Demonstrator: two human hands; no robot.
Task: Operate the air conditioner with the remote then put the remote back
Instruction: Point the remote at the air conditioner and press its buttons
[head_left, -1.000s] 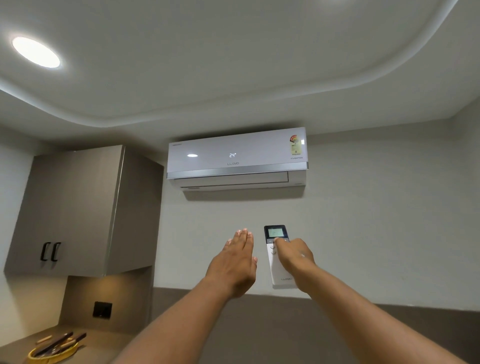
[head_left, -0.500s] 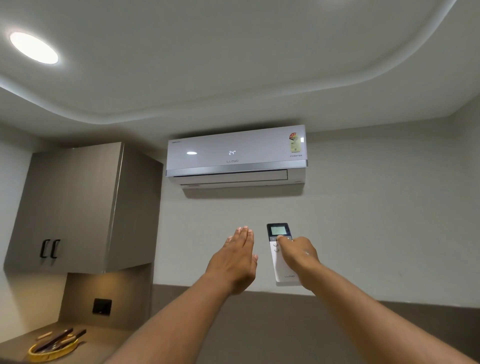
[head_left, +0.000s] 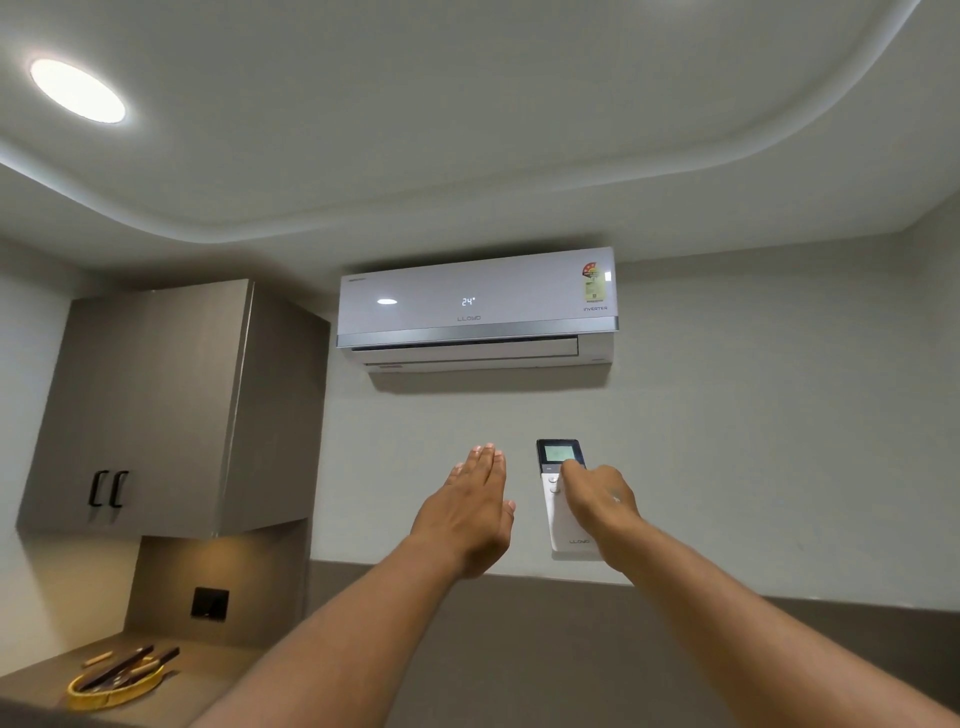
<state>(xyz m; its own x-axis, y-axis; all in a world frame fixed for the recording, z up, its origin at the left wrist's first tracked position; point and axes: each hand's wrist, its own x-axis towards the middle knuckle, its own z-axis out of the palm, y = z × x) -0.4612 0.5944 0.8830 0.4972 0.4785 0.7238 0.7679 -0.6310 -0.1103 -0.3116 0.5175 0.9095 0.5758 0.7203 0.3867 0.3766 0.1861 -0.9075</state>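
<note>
A white wall-mounted air conditioner (head_left: 475, 306) hangs high on the wall, its display reading 24. Below it my right hand (head_left: 597, 499) holds a slim white remote (head_left: 558, 504) upright, its dark screen facing me, and my thumb rests on the buttons under the screen. My left hand (head_left: 467, 512) is stretched out flat beside the remote, fingers together, palm down, holding nothing and not touching the remote.
A grey wall cabinet (head_left: 156, 410) with two black handles hangs at the left. Beneath it, a counter (head_left: 208, 670) carries a yellow tray (head_left: 111, 688) with dark utensils. A round ceiling light (head_left: 78, 91) glows at upper left.
The remote and my right hand have drifted slightly right and down in view. My left hand stays flat beside it. The display still reads 24.
</note>
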